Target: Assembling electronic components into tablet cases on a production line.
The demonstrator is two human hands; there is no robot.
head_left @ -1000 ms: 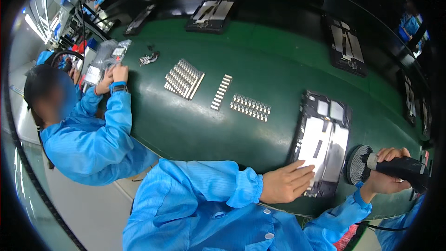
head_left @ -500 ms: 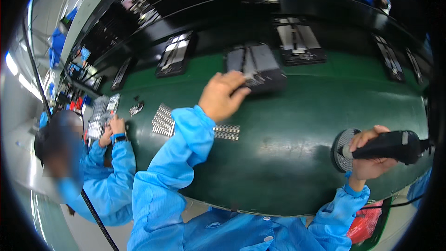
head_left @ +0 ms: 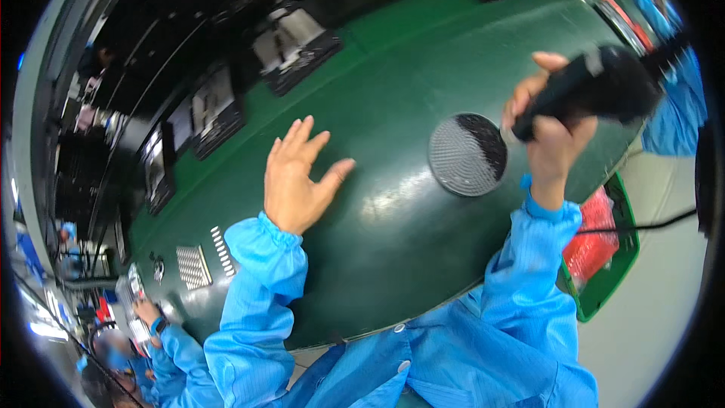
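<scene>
While the left hand [head_left: 294,183] splays empty, the right hand [head_left: 552,140] grips a black tool [head_left: 604,87].

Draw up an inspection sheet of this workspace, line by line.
Surface: green worktop, glossy, with light reflections.
Work things: black handheld tool above a round ribbed disc, dark on its right; contact between them unclear. Flat black-and-silver devices along the far side.
Clutter: block of small metallic parts, beside a strip of parts.
Hands: left hand holds nothing, fingers apart; right hand grips the tool.
Cables: black cable passes by the green crate.
Surroundings: blue sleeves of other people at both sides.
</scene>
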